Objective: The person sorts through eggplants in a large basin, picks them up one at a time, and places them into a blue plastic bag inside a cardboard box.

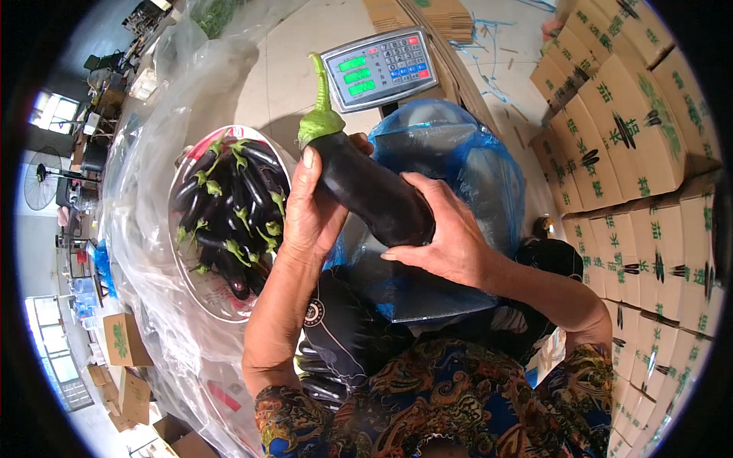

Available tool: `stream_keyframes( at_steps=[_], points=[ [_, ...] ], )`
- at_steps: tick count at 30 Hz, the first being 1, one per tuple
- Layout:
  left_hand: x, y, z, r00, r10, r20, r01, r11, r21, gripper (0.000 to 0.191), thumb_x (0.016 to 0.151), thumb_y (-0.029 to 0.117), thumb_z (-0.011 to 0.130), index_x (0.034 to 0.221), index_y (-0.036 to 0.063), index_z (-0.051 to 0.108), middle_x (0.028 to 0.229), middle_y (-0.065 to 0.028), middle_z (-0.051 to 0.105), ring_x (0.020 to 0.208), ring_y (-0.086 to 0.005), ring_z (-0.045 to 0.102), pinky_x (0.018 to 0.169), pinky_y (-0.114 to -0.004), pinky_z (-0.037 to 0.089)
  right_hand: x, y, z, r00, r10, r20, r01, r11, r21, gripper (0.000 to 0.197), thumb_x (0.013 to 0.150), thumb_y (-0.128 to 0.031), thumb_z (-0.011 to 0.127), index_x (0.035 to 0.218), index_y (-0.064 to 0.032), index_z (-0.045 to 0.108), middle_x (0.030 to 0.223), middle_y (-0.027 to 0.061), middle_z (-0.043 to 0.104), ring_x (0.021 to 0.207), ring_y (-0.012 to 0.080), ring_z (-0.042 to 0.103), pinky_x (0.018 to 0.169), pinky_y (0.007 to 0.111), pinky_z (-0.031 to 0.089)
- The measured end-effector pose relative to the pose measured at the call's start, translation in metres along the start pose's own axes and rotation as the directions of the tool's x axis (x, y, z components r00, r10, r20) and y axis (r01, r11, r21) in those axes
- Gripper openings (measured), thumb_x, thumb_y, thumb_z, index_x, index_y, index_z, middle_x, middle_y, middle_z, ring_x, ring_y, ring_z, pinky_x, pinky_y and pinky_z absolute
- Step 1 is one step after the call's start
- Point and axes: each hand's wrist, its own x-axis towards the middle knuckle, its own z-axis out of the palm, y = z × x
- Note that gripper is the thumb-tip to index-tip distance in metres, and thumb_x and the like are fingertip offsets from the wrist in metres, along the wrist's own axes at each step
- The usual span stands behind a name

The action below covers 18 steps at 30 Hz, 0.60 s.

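Observation:
A large dark eggplant [372, 189] with a green cap and a long curved stem is held between both hands. My left hand [312, 206] grips it near the cap, thumb on the near side and fingers partly hidden behind it. My right hand [452, 229] holds its rounded lower end between thumb and fingers. Beneath the hands lies a blue plastic bag lining [492, 189] over a dark, box-like shape. To the left stands a round tub [174, 240] holding several eggplants [252, 183]. Beyond the held eggplant, an electronic scale display [381, 68] shows lit green readouts.
Clear plastic sheeting [137, 229] spreads along the left. Printed cardboard cartons [624, 131] are stacked on the right. Flattened cardboard [446, 20] lies beyond the scale display. More eggplants [323, 383] lie near the person's lap. Open cartons [129, 340] and a fan [43, 172] stand at far left.

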Motion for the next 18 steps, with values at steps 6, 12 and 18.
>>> stream_keyframes(
  at_steps=[6, 12, 18],
  points=[
    [0.004, -0.001, -0.013, 0.997, 0.025, 0.074, -0.013, 0.987, -0.160, 0.077, 0.080, 0.045, 0.068, 0.137, 0.0011, 0.040, 0.116, -0.0191, 0.060, 0.112, -0.0332, 0.057, 0.103, -0.047, 0.042, 0.000, 0.003, -0.004, 0.995, -0.100, -0.022, 0.102, 0.984, 0.145, 0.089, 0.070, -0.024, 0.084, 0.139, -0.0032, 0.033, 0.119, 0.0181, 0.050, 0.113, 0.0313, 0.051, 0.099, 0.041, 0.042],
    [0.007, -0.004, -0.019, 0.998, 0.001, 0.068, 0.016, 0.968, -0.249, 0.070, 0.080, 0.039, 0.068, 0.134, 0.0017, 0.044, 0.122, -0.0196, 0.057, 0.115, -0.0325, 0.055, 0.105, -0.048, 0.039, 0.002, 0.009, 0.005, 0.886, 0.136, 0.443, -0.447, 0.504, 0.739, 0.081, 0.078, -0.022, 0.079, 0.140, 0.0001, 0.032, 0.119, 0.0138, 0.052, 0.118, 0.0239, 0.050, 0.102, 0.038, 0.040],
    [0.000, -0.012, -0.021, 0.996, -0.082, -0.028, 0.079, 0.992, -0.096, 0.065, 0.084, 0.037, 0.071, 0.133, 0.0018, 0.046, 0.125, -0.0172, 0.056, 0.117, -0.0337, 0.054, 0.105, -0.050, 0.040, -0.002, 0.011, 0.006, 0.969, -0.170, -0.177, 0.172, 0.985, -0.004, 0.108, 0.064, -0.022, 0.088, 0.146, -0.0022, 0.021, 0.132, 0.0227, 0.039, 0.122, 0.0345, 0.043, 0.103, 0.045, 0.039]
  ],
)
